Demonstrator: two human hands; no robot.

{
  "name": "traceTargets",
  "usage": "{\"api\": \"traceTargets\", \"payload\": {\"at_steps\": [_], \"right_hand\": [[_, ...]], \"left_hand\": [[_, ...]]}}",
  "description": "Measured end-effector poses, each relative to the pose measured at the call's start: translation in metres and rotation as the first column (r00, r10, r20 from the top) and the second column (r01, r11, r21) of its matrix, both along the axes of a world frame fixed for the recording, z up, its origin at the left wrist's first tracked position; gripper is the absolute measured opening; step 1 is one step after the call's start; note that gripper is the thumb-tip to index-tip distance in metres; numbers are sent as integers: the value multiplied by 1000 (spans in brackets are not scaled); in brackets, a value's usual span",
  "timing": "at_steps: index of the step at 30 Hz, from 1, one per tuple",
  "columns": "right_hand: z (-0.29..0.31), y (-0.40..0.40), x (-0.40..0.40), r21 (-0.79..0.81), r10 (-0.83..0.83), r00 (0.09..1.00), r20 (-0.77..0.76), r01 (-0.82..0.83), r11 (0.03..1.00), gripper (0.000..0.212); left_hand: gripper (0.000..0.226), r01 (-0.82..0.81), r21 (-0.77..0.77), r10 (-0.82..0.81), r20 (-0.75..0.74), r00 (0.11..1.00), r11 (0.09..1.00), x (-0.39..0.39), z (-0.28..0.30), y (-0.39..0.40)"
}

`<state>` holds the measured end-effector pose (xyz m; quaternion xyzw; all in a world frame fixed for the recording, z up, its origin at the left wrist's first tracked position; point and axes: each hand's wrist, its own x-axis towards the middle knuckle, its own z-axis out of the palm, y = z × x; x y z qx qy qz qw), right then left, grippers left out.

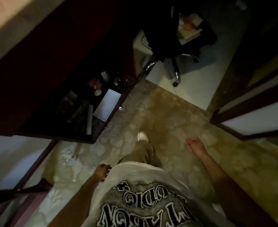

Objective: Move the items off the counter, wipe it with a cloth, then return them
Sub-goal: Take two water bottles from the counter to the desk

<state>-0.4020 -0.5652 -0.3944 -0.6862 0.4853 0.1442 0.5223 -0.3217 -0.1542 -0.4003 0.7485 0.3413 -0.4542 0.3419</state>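
I look down at a dim carpeted room. A dark counter (79, 136) stands at the left, carrying a white sheet of paper (107, 104), a grey tube (90, 119), a small white bottle (97, 92), a metal cup (105, 75) and several small dark items. My left hand (103, 171) hangs by my shirt hem, fingers loosely curled, holding nothing. My right hand (194, 145) hangs over the carpet with its fingers closed on nothing. Both hands are well short of the counter. No cloth is in view.
A black office chair (175, 46) on chrome legs holds papers (190, 28) at the top. A small white cap (120, 108) lies on the patterned carpet (159, 115) by the counter's edge. Dark wooden frames stand at the right (249, 102) and lower left (28, 171).
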Motion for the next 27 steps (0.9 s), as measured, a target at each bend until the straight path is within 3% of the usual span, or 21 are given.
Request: {"api": "traceTargets", "payload": {"at_steps": [3, 7, 12, 16, 18, 22, 27], "right_hand": [[-4, -19, 59, 20, 31, 998, -56, -30, 999, 30], [-2, -32, 139, 78, 107, 993, -56, -103, 992, 24], [61, -27, 278, 105, 179, 960, 216, -205, 973, 10], [132, -4, 379, 36, 287, 822, 492, -349, 937, 18], [167, 11, 424, 26, 288, 728, 623, -386, 922, 18], [256, 37, 492, -31, 331, 507, 796, -512, 859, 20], [338, 60, 562, -125, 343, 265, 901, -599, 791, 36]], "left_hand": [[29, -59, -70, 55, -64, 996, 996, 48, 8, -49], [24, -70, -188, 82, 58, 995, 980, 138, 17, -104], [20, -73, -332, 209, 394, 895, 940, 254, 75, -159], [21, -72, -413, 314, 556, 769, 908, 312, 142, -171], [23, -74, -388, 333, 660, 674, 919, 328, 176, -171], [24, -122, -333, 354, 868, 348, 935, 346, 267, -175], [31, -277, -297, 314, 949, 17, 914, 394, 372, -158]]}}
